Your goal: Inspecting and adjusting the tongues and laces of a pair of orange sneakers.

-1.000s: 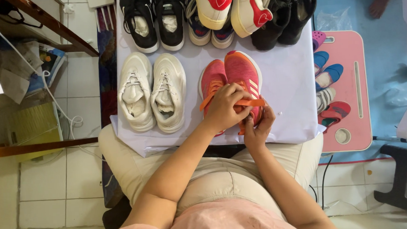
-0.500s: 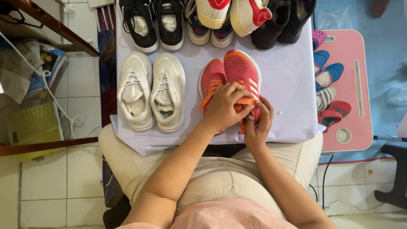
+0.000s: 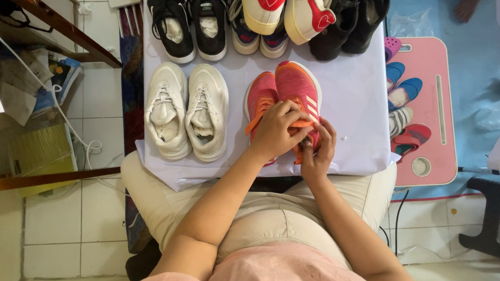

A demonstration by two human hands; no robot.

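Both of my hands are closed on the orange laces of the pink sneakers: left hand pinching from above, right hand below. They sit on the white-covered table, beside white sneakers.

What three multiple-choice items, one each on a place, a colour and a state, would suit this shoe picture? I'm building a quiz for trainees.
1. Where do the white sneakers lie?
A. left of the pink-orange sneakers
B. on the floor
C. on the pink tray

2. What colour are the laces at the hands?
A. black
B. orange
C. blue

3. What are the left hand and right hand doing?
A. resting in the lap
B. lifting a black shoe
C. both on the pink-orange sneakers

A: the white pair sits left of them on the pale sheet.
B: orange strands show between the fingers.
C: both hands meet over the laces.
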